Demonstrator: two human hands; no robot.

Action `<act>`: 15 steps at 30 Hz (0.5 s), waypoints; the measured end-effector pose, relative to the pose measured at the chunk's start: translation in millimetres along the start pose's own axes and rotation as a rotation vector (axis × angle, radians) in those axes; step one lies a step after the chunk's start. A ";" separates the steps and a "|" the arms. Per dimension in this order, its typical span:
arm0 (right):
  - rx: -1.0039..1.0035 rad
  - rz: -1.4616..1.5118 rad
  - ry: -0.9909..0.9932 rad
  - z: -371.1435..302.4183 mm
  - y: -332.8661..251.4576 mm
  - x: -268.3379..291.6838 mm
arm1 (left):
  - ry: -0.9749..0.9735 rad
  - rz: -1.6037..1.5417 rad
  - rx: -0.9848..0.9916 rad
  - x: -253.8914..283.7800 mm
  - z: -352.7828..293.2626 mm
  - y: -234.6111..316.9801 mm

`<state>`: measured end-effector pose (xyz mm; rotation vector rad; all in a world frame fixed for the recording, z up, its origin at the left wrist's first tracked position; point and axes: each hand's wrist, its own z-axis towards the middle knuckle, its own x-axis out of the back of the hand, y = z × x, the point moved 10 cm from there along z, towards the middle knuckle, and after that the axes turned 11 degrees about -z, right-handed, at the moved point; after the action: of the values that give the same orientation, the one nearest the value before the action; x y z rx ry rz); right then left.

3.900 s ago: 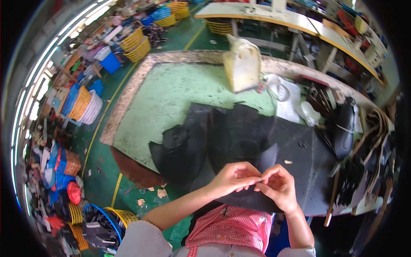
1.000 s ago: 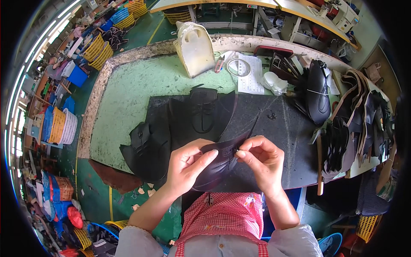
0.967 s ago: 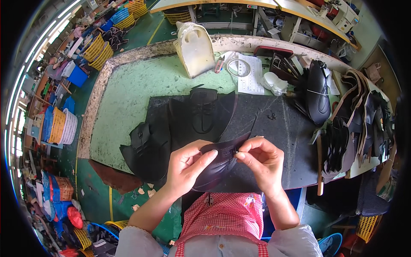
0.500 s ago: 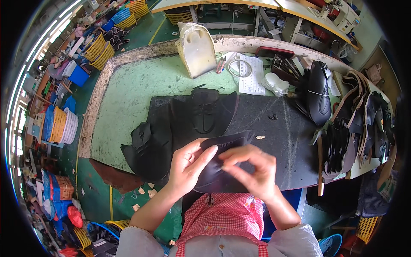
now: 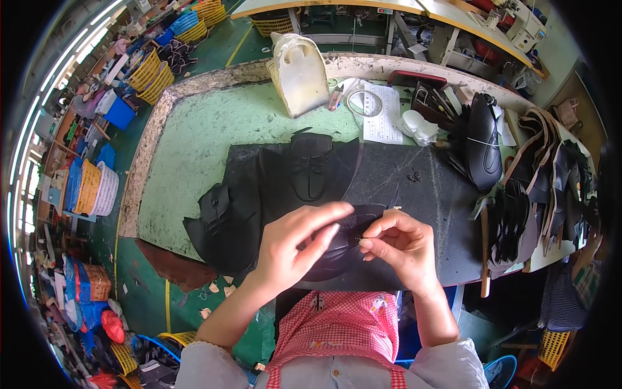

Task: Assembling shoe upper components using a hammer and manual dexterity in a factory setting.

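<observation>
a green-topped worktable (image 5: 194, 142) with a chipped, pale rim spans a workshop, a black mat (image 5: 453, 220) covering its near side. at its edge stands a person in a red-and-white checked apron (image 5: 340, 324) over grey sleeves. to the right, dark layered pieces (image 5: 518, 220) lie bunched near the table's end. two shaped black pieces (image 5: 310, 162) lie side by side beyond and to the left of the hands, one marked with a stitched or cut outline. a cream block (image 5: 303, 78) stands near the far rim.

between the person's hands, above the near part of the mat, is a curved black workpiece (image 5: 343, 249). the left hand (image 5: 282, 249) is at its left side, thumb and forefinger parted; how firmly it grips, one cannot tell. the right hand (image 5: 405, 253) has thumb and forefinger pinched together at the workpiece's right edge, the bit between them too small to make out.

farther back lie a printed sheet (image 5: 387, 123), a whitish ring (image 5: 364, 104) and a small red-and-grey tool (image 5: 335, 97).
</observation>
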<state>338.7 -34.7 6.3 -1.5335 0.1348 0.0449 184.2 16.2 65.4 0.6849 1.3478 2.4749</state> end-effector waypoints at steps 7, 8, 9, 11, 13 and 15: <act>0.003 0.032 -0.015 -2.0 -1.1 -7.1 | -0.014 0.147 -0.180 -3.7 4.3 6.8; 0.017 0.024 -0.007 -2.5 -2.3 -6.9 | 0.000 0.168 -0.169 -3.6 4.8 4.9; 0.026 0.009 0.004 -2.9 -3.1 -6.2 | 0.024 0.197 -0.142 -1.8 4.5 2.6; 0.043 -0.005 0.011 -3.7 -3.7 -6.3 | 0.103 0.041 -0.053 7.1 4.0 -5.7; 0.057 -0.002 0.015 -3.9 -3.2 -6.4 | 0.218 -0.227 0.140 17.8 -1.3 -24.5; 0.077 -0.014 0.045 -3.7 -3.3 -3.9 | 0.184 -0.336 0.311 17.5 -5.3 -38.8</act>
<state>335.0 -38.3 9.9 -1.4587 0.1598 -0.0065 165.9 40.9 35.4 0.2600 1.7742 2.1251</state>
